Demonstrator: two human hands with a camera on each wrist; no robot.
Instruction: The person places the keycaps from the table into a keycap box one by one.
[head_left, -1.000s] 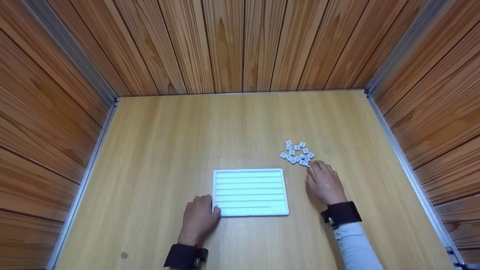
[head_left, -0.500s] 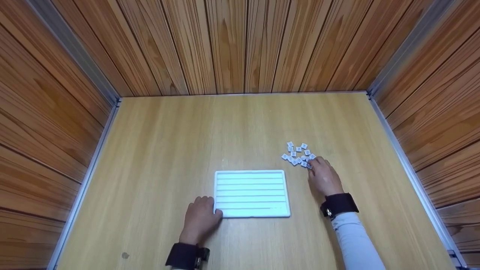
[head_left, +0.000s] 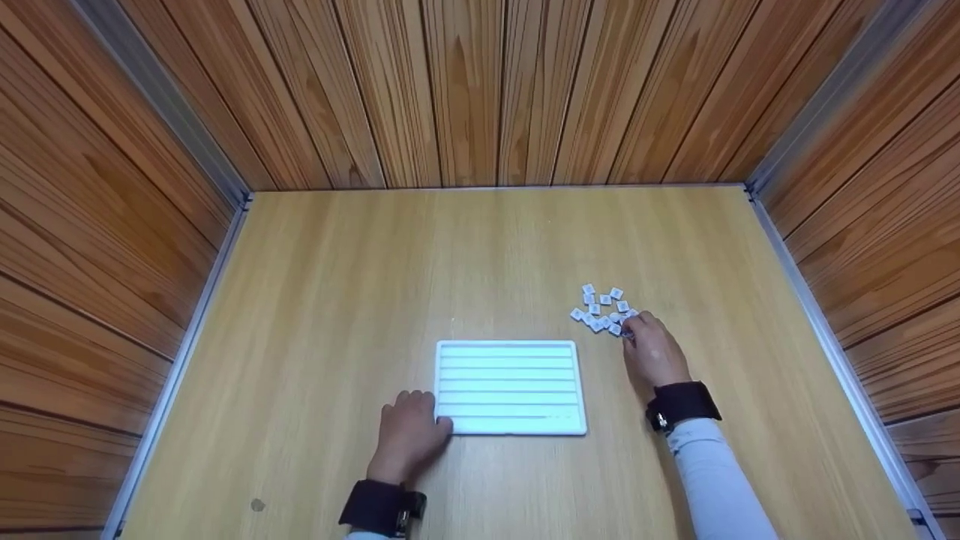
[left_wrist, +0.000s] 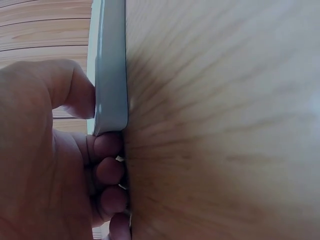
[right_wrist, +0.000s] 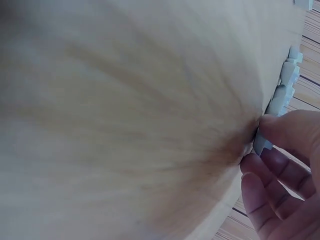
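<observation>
A white tray (head_left: 510, 388) with several lengthwise ridges lies flat on the table. My left hand (head_left: 411, 435) holds its near left corner: in the left wrist view the thumb lies over the tray's rim (left_wrist: 111, 65), and curled fingers touch its side by the table. Right of the tray's far corner lies a loose group of small white square tiles (head_left: 596, 322) with dark marks too small to read. At their near right edge, my right hand (head_left: 655, 351) pinches one small tile (right_wrist: 261, 144) between thumb and fingers, low at the table. Its face is mostly hidden.
The wooden table (head_left: 360, 285) is bounded by wood-plank walls (head_left: 480, 90) at the back and both sides, with grey metal strips along the edges. A dark round spot (head_left: 257, 505) marks the table at the near left.
My right hand has moved slightly forward onto the near right tiles, and its fingers have closed on one. The left hand stays at the tray's corner. The head view has shifted slightly.
</observation>
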